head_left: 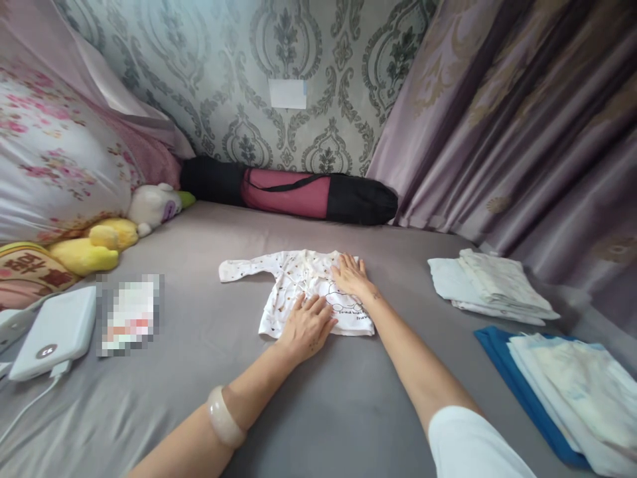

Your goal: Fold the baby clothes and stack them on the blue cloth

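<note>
A small white baby shirt with a spotted print lies spread on the grey bed sheet, its one visible sleeve stretched out to the left. Thin ties show at its middle, and a cartoon drawing with lettering is on its lower right. My left hand rests flat on the lower front, fingers extended. Up near the right shoulder, my right hand presses flat with fingers spread. The shirt's right sleeve is not visible; it may be folded in or hidden by my right hand.
Folded baby clothes and a second pile on blue cloth lie at right. A white power bank with cables and a blurred-out object are at left, near plush toys. A long black-and-red bag lies along the wall.
</note>
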A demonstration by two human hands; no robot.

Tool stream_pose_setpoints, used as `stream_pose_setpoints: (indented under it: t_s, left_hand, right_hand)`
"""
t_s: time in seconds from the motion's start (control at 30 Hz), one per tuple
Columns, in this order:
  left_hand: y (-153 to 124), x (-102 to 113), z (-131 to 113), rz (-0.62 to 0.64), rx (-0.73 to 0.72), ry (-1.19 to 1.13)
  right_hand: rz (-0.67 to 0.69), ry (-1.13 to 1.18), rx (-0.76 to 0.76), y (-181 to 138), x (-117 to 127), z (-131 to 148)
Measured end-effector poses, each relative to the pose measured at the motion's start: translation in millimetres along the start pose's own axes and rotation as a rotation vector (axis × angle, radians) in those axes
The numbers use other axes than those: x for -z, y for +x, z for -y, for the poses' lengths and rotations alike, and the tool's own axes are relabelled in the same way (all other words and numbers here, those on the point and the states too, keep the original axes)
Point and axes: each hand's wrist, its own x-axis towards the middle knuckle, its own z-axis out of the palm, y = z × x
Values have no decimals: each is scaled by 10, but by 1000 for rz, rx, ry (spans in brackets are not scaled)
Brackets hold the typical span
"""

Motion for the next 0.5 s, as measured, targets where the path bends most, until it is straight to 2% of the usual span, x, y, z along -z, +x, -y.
stream_pose_setpoints:
  t_s: [0.1, 0.17, 0.33, 0.5]
  left_hand:
    - [17, 19, 0, -8, 8, -11]
    - [30, 40, -4, 9, 6, -17]
    - [30, 41, 10, 11, 4, -21]
    - [19, -12, 41, 7, 1, -29]
  right_hand:
    - [-155, 18, 115, -1, 64, 147]
    - [-196, 22, 193, 43, 60, 260]
    - [-149, -18, 229, 311, -2, 421]
    - [-134, 42, 281, 445, -11, 399]
